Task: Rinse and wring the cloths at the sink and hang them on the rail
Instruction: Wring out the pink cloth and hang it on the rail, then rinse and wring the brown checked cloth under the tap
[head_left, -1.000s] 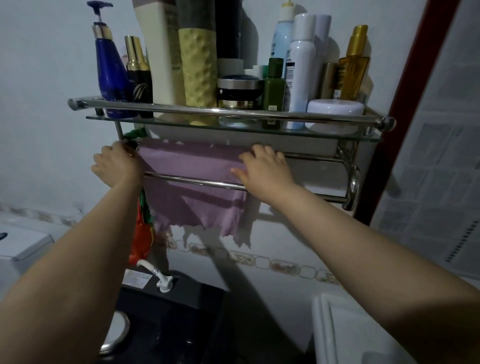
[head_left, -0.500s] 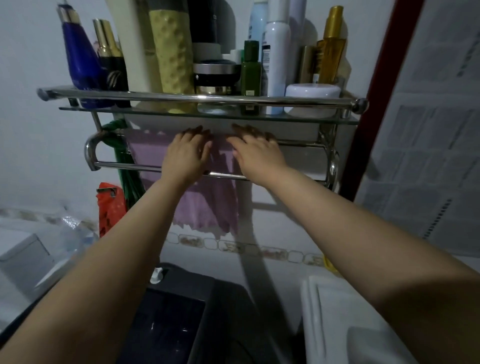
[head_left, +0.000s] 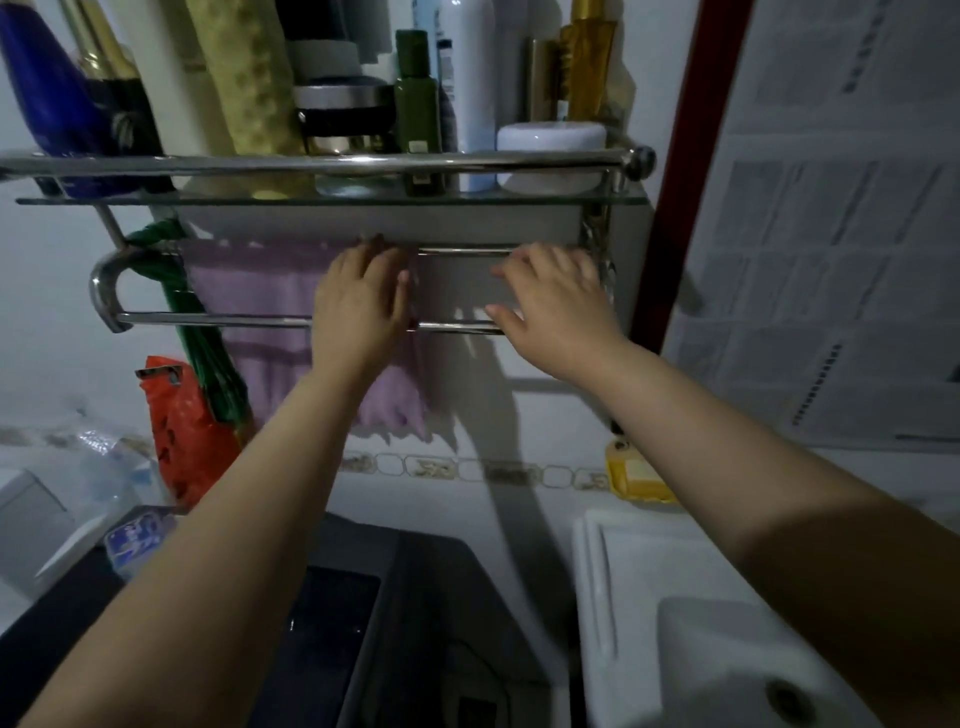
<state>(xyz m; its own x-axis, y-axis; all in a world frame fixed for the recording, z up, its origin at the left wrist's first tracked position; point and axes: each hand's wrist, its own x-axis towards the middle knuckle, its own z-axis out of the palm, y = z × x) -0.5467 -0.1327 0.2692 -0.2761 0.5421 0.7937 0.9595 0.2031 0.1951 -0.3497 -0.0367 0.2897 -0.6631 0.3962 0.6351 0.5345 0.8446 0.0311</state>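
Observation:
A lilac cloth (head_left: 260, 291) hangs over the steel towel rail (head_left: 208, 319) under the glass shelf, its ragged lower edge drooping below the front bar. My left hand (head_left: 361, 306) lies flat on the cloth's right part, fingers straight and reaching toward the back bar. My right hand (head_left: 558, 306) hovers with fingers spread over the bare right stretch of the rail, holding nothing. The white sink (head_left: 623, 597) is at the lower right.
The glass shelf (head_left: 363, 200) above carries several bottles and jars. A green cloth (head_left: 171, 260) and an orange bag (head_left: 182, 426) hang at the rail's left end. A yellow soap dish (head_left: 636, 475) sits on the wall, with a dark appliance top (head_left: 337, 623) below and a red door frame (head_left: 696, 171) at right.
My left hand slid from the cloth's left end to its right part. My right hand came off the cloth and moved right along the bare rail. The view tilted down toward the sink.

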